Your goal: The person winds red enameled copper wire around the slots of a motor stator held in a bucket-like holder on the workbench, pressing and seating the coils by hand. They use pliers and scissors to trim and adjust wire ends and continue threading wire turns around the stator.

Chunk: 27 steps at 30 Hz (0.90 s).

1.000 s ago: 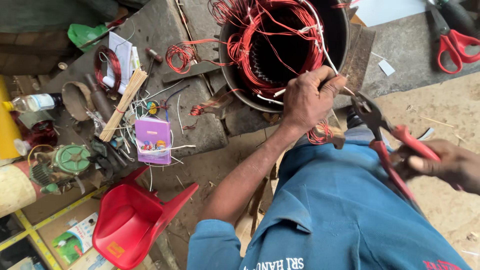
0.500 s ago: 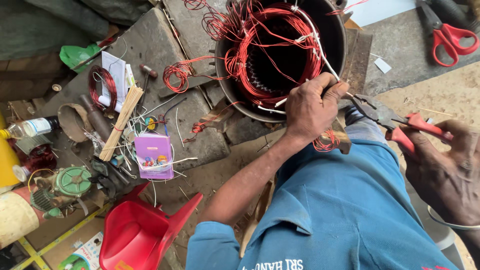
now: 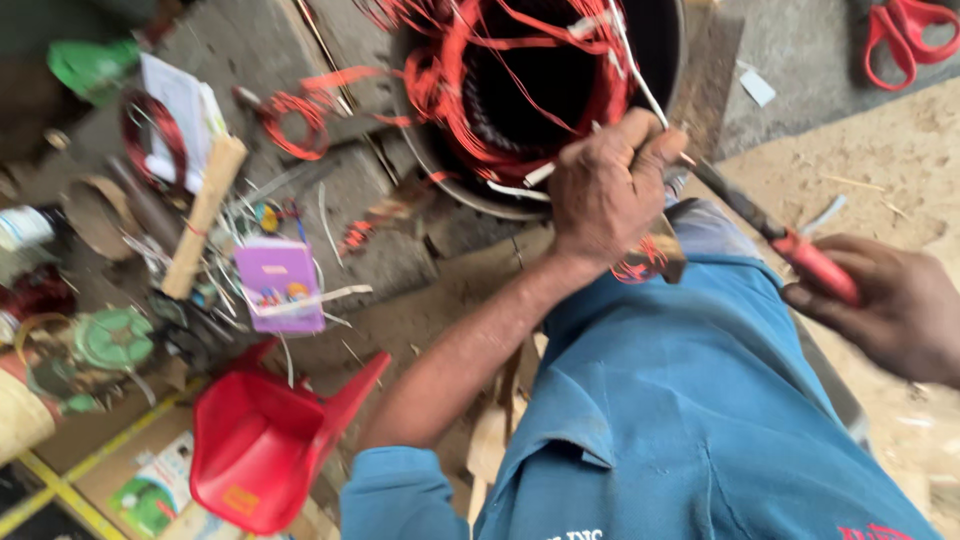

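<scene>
Nearest, one red plastic scoop (image 3: pixel 262 448) lies by the knee. Right hand (image 3: pixel 890 305) grips one pair of red-handled pliers (image 3: pixel 790 245), nose aimed at the winding. Left hand (image 3: pixel 610 185) pinches a white sleeve (image 3: pixel 640 90), apparently steadying it, at the rim of one motor stator (image 3: pixel 560 90) wound with red copper wire. Farthest, one pair of red scissors (image 3: pixel 912 32).

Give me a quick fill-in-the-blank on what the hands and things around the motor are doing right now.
1. The left hand rests on the rim of the motor housing, pinching a white ____.
2. The right hand grips pliers with ____ handles.
3. The copper wire in the housing looks ____.
4. By the red scoop lies a small ____ box.

Missing: sleeve; red; red; purple
</scene>
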Each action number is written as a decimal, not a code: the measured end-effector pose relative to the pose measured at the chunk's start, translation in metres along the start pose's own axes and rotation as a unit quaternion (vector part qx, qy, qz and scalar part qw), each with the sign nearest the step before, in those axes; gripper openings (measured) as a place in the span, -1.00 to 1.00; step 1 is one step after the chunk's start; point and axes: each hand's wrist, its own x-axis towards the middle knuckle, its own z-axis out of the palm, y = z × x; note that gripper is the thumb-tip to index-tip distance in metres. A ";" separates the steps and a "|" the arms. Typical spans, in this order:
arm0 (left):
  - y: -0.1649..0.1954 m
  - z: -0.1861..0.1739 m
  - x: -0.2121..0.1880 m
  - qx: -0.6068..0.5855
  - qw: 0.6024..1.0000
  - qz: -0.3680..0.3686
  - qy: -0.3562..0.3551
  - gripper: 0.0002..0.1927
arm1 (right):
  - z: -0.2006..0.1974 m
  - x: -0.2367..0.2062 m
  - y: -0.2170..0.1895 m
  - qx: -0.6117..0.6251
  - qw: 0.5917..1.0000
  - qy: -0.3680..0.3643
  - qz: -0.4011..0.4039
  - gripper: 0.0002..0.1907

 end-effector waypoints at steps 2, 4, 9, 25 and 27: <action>0.001 0.002 -0.001 0.021 1.000 -0.008 0.006 -0.70 | -0.012 0.015 0.022 0.119 0.985 -0.121 0.023 -0.67; 0.003 0.000 0.000 0.023 1.000 0.001 -0.005 -0.71 | -0.023 0.026 0.038 0.178 0.963 -0.200 0.022 -0.63; 0.006 -0.017 0.011 -0.033 0.997 -0.037 -0.053 -0.69 | -0.038 0.014 0.027 0.190 0.956 -0.225 0.009 -0.51; -0.047 -0.013 0.045 -0.374 0.853 -0.181 -0.316 -0.69 | 0.081 0.039 -0.082 -0.265 0.851 0.413 -0.190 -0.44; -0.050 -0.013 0.046 -0.388 0.843 -0.185 -0.322 -0.69 | 0.086 0.040 -0.084 -0.242 0.867 0.403 -0.166 -0.49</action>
